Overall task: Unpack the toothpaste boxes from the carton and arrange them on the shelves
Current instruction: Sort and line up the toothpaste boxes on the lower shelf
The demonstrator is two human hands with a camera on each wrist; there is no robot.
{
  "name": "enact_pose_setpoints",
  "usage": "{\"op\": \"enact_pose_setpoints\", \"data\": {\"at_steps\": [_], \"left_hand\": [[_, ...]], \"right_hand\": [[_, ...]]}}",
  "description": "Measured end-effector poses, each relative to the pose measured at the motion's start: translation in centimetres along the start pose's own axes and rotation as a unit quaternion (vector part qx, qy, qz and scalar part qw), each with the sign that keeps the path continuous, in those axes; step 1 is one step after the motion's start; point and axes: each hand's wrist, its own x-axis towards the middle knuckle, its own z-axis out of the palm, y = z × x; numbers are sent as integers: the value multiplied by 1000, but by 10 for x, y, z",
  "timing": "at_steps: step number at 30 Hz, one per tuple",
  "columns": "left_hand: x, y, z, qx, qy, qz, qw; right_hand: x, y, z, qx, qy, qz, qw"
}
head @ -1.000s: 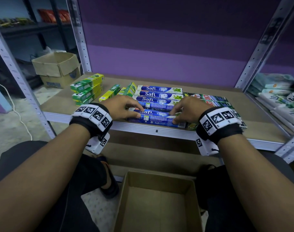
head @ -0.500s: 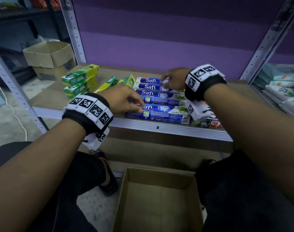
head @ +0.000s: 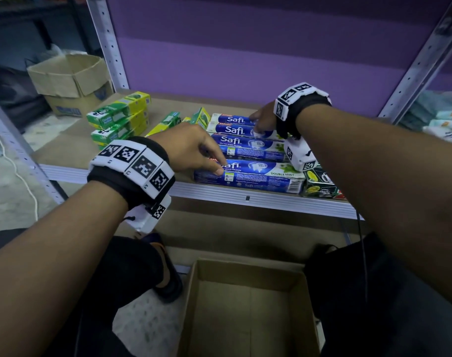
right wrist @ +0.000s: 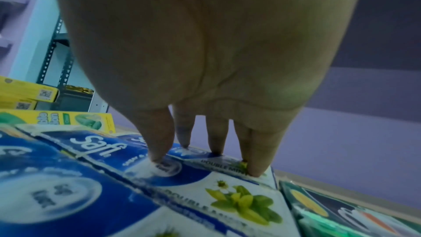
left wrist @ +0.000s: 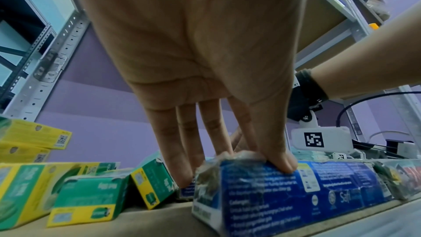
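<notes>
Several blue Safi toothpaste boxes lie side by side on the wooden shelf (head: 65,155). My left hand (head: 212,163) (left wrist: 227,159) is at the left end of the front box (head: 258,173) (left wrist: 296,195). Its thumb (left wrist: 280,161) presses the top edge and its straight fingers (left wrist: 182,150) reach down behind the end. My right hand (head: 258,124) (right wrist: 205,154) reaches to the back boxes (head: 232,119) (right wrist: 98,147), straight fingertips resting on their tops. The open carton (head: 245,318) stands on the floor below and shows nothing inside.
Green-and-yellow boxes (head: 119,112) (left wrist: 34,186) (right wrist: 68,120) are stacked at the shelf's left. Dark green boxes (head: 320,181) (right wrist: 341,214) lie right of the blue row. Another carton (head: 70,81) sits behind the left upright (head: 109,42). Pale packs (head: 441,122) fill the neighbouring shelf.
My right hand left the front box's right end and went to the back boxes, where it now rests. The left hand stayed at the front box's left end.
</notes>
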Motion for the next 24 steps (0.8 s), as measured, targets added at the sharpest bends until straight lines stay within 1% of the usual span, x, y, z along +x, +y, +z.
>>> {"op": "enact_pose_setpoints", "data": {"at_steps": [3,9,13,16,21,24], "left_hand": [[0,2,0,2,-4,-9,1000],[-1,3,-1,5,-3,-11,1000],[-1,1,1,2,3,0,1000],[0,0,1,7,6,9,1000],[0,-1,3,34,35,39,998],[0,-2,3,32,41,33,998]], "right_hand": [[-1,-5,2,-19,-19,-1,1000],[-3,-10,4,-71,-21,11,997],[-7,-9,3,-74,-17,8,997],[-12,-10,1,-57,-23,3,998],[-20,-14,4,-39,-22,4,999],[-23,-15,4,-31,-33,11,999]]}}
